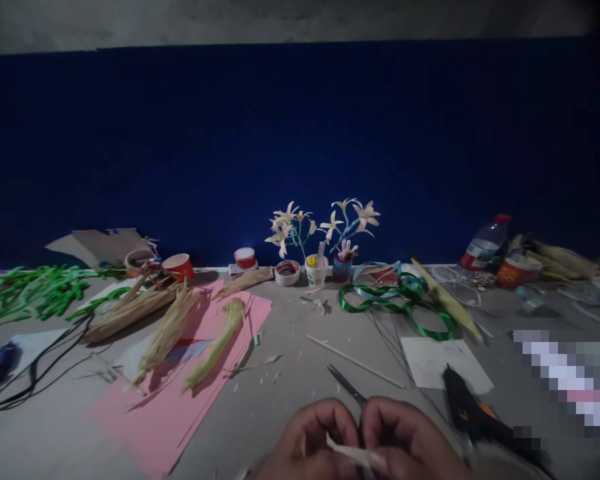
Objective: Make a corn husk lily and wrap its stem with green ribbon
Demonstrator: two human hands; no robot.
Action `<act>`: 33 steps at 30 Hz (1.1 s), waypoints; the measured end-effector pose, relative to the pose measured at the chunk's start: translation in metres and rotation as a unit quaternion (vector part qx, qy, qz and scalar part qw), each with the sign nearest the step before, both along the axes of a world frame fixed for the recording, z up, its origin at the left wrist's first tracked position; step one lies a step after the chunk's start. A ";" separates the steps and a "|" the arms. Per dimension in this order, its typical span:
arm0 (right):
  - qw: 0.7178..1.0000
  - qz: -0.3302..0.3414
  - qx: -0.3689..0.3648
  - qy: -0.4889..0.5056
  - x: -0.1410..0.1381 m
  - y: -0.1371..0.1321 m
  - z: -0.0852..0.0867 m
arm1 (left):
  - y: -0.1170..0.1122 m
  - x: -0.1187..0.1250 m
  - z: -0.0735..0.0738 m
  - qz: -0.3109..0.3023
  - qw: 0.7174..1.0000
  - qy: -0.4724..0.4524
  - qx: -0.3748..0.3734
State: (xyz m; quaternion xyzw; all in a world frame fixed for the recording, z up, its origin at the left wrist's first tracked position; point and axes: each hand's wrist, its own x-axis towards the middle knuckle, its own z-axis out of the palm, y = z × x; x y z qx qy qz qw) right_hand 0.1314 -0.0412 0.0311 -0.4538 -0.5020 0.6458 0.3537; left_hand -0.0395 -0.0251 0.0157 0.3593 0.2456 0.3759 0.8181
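Note:
At the bottom centre, my left hand [317,437] and my right hand [405,437] are close together, fingers curled inward. Between them they pinch a small pale strip of corn husk [347,451], its left end pointing up. Scissors [347,385] show behind the hands, blades angled to the upper left; their lower part is hidden by my fingers. A thin wooden stick [355,360] lies just beyond. To the right of my right hand is a black glue gun [473,410], its tip on a white paper sheet [445,363].
Dried corn husks [167,333] lie on pink paper [200,407] at left, near green pipe cleaners [45,293]. Husk flowers [290,227] stand in a cup [317,272] at the back. Green ribbon [380,300] and a plastic bottle [485,243] are at right; scraps litter the tabletop.

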 end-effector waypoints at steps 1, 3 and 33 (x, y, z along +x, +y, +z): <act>1.000 -0.006 0.013 -0.019 0.001 0.000 -0.001 | -0.001 -0.001 0.003 0.004 0.999 0.034 0.010; 0.999 -0.008 0.027 -0.032 0.001 0.000 -0.001 | -0.001 -0.003 0.005 0.001 0.997 0.075 0.019; 0.988 0.006 -0.057 0.140 0.007 0.001 -0.006 | 0.003 0.005 -0.015 -0.011 0.992 -0.122 -0.009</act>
